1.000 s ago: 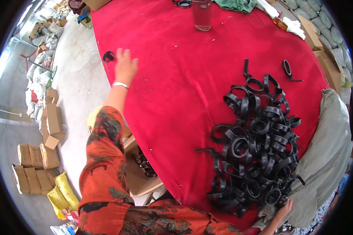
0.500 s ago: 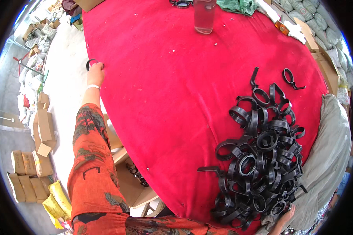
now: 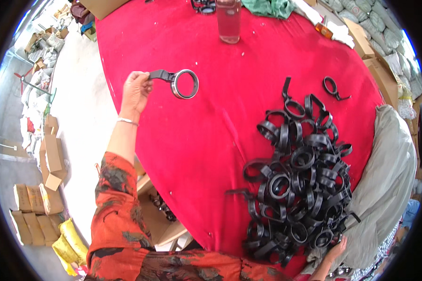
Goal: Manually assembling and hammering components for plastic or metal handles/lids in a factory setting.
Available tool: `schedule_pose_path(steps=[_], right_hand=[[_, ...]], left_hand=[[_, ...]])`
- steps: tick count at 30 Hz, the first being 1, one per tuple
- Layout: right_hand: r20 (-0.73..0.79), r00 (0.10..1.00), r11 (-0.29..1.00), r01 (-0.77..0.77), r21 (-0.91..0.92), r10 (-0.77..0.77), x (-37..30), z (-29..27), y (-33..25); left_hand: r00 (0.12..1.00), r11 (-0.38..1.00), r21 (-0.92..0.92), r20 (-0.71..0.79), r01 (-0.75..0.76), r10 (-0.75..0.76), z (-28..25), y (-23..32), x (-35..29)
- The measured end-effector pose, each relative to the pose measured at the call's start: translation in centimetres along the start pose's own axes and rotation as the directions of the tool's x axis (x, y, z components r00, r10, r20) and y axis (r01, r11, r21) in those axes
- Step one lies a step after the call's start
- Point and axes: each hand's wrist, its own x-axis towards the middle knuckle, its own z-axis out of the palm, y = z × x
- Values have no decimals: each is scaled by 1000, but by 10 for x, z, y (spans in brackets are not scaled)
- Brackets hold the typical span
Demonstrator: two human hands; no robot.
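From my seat, my left hand point(image 3: 138, 86) pinches a black ringed part point(image 3: 173, 78) by its straight end, long axis toward three o'clock; near six, a carton point(image 3: 154, 222) holds black pieces point(image 3: 165, 210). At four lies a pile of black rings point(image 3: 300, 180), my right hand point(image 3: 335, 251) at its five-o'clock edge, grip unclear.

Bright light fills the scene; on the left the pale floor point(image 3: 77, 103) washes out to near white. Small glints mark the heap of black rings point(image 3: 309, 192) (its lower edge slightly blurred), and fisheye distortion bends the dark-rimmed borders.
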Motion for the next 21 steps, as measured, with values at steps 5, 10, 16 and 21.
schedule_pose_path(steps=[5,10,16,21], right_hand=[[67,989,991,133,-22,-131,7,-6,8],[89,996,1000,15,10,-16,-1,1,-12],[93,996,1000,5,23,-7,-3,-3,-8],[107,993,999,42,-16,-40,-7,0,-14]], left_hand=[[902,909,-36,-114,414,-416,-7,-66,-28],[897,903,-78,-108,422,-428,-3,-65,-45],[871,868,-74,10,491,-491,14,-43,-86],[817,809,-114,110,577,-567,28,-37,-109]])
